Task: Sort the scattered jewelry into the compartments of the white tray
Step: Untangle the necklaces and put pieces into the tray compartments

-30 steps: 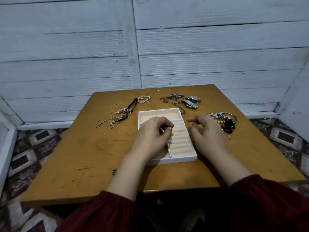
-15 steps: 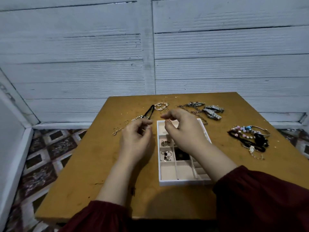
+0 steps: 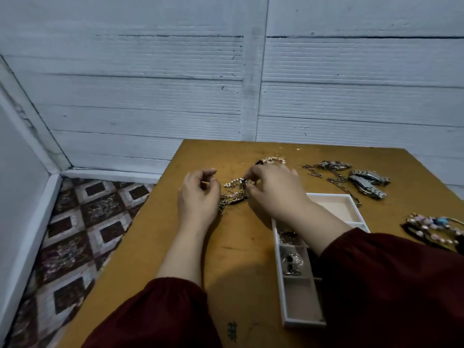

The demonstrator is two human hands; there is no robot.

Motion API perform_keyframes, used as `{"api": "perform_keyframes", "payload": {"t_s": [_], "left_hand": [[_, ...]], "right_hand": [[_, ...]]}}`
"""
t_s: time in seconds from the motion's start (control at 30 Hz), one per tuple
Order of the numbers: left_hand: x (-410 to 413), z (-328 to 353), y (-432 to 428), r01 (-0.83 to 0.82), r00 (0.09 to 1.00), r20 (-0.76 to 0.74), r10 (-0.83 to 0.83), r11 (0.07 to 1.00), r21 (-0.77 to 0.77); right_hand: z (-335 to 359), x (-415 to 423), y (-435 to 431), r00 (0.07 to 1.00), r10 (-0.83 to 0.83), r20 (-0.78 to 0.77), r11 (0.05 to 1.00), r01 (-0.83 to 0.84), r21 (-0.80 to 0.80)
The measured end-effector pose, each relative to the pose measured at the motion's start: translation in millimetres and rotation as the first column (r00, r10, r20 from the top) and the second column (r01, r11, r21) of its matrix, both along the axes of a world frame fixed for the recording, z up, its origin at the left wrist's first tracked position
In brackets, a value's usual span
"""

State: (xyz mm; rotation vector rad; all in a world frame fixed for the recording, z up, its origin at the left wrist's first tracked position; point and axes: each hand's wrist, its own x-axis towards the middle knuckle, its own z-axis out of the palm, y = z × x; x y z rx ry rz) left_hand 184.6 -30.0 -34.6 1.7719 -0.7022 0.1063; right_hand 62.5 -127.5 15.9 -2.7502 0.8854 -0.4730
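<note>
Right grip [image 3: 273, 192] pinching chains [image 3: 233, 195], tray [image 3: 303, 322] nearby

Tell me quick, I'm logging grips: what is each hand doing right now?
Left hand: curled by the chain tangle, grip unclear.
Right hand: pinching the chain tangle.

The brown wooden table [image 3: 241, 259] carries a white tray [image 3: 303, 323], and everything else lies around that tray. Left of the tray's far end sits a tangle of chains and pearls [image 3: 233, 194]. Beyond the tray are a pale beaded bracelet [image 3: 273, 160] and a small ring [image 3: 277, 154], and a link chain [image 3: 335, 178] runs up to the tray's far right corner, with metal watches [image 3: 369, 182] just behind it. Right of the tray lies a heap of beaded bracelets [image 3: 431, 227], and left of the tray's near corner is a small dark speck [image 3: 231, 331].
</note>
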Motion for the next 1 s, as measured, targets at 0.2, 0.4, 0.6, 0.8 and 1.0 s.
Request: {"api": "perform_keyframes", "payload": {"t_s": [0.2,0.4,0.6,0.8,1.0], "left_hand": [[17,-2,-1,-0.026,0.997,0.075,0.022,0.999,0.042],[20,-4,-1,-0.069,0.993,0.102,0.064,0.997,0.046],[24,-1,0,-0.155,0.987,0.051,0.155,0.988,-0.016],[23,0,1,-0.153,0.987,0.041,0.155,0.988,-0.029],[23,2,0,-0.154,0.988,0.006,0.155,0.987,-0.042]], "right_hand": [[-8,34,-3,0.986,0.048,-0.162,0.985,-0.073,-0.155],[-12,64,-9,0.97,0.001,-0.245,0.957,-0.072,-0.281],[-11,80,-10,0.952,-0.1,-0.288,0.951,0.006,-0.31],[-12,87,-9,0.939,-0.08,-0.333,0.957,-0.021,-0.291],[-13,85,-10,0.938,-0.039,-0.345,0.949,-0.073,-0.306]]}}
